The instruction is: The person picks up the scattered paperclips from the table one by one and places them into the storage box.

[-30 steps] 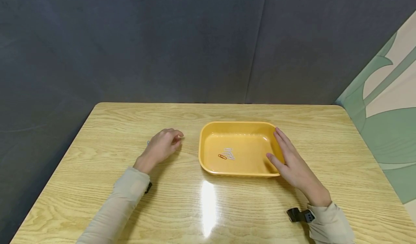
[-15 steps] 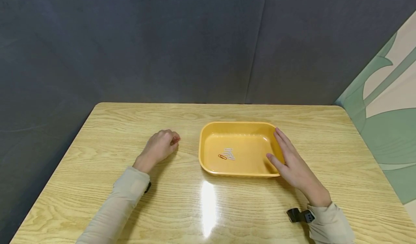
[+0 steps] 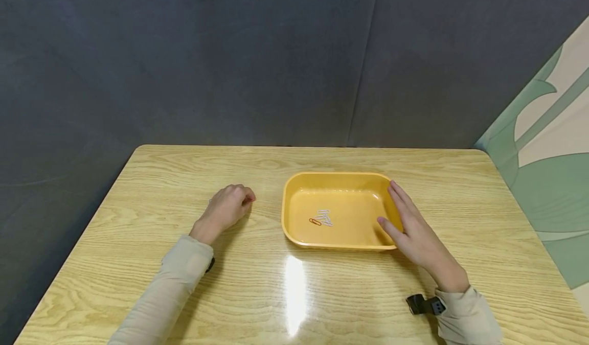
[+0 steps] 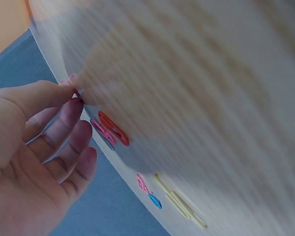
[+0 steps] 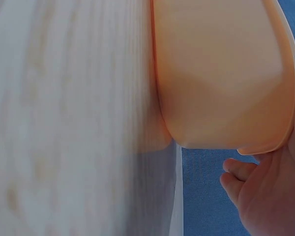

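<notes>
Tray [image 3: 352, 214] lies between left hand [image 3: 227, 207] and right hand [image 3: 417, 236].

On my head view I see smooth, glossy plastic in the yellow tray [image 3: 356, 220] near four o'clock, shiny wood-grain on the surface [image 3: 248, 294] at six, matt cloth [image 3: 257, 64] at twelve.

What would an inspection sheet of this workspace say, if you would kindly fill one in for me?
Surface: wood-grain table, with a bright reflection near the front.
Job's things: yellow tray holding white paper clips and an orange paper clip; loose coloured clips on the table.
Clutter: nothing seen.
Hands: left hand seems to pinch a pink clip; right hand rests against the tray's right end.
Cables: nothing seen.
Surroundings: dark blue backdrop behind, leaf-patterned surface at right.
</notes>
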Tool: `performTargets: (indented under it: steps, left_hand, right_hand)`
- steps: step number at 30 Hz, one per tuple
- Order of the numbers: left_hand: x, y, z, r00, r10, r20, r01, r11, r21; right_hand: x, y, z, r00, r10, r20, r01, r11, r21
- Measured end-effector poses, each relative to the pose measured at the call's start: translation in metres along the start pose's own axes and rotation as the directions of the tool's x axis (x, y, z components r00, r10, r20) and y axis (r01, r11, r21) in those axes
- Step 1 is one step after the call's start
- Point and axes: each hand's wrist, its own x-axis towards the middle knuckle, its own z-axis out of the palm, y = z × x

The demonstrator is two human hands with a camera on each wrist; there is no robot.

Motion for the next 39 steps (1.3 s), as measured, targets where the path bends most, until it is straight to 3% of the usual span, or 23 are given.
performTargets:
  steps: [9,22,31,39]
  left_hand:
    - [0.001,0.001,0.000,0.999,-0.017,0.028,0.018,0.999,-0.042]
    - [0.001,0.003,0.000,1.000,-0.016,0.014,0.018,0.994,-0.106]
    - [-0.001,0.008,-0.001,1.000,0.018,-0.015,-0.020,0.979,-0.201]
    - [-0.003,0.014,-0.004,0.993,0.072,-0.089,-0.091,0.968,-0.233]
  right_hand:
    - [0.000,0.001,0.000,1.000,-0.008,-0.004,0.008,1.000,0.003]
    - [0.000,0.000,0.000,1.000,-0.008,-0.005,0.008,1.000,0.001]
    - [0.000,0.001,0.000,1.000,-0.008,-0.004,0.008,1.000,0.004]
    - [0.000,0.000,0.000,1.000,-0.009,-0.003,0.009,1.000,0.008]
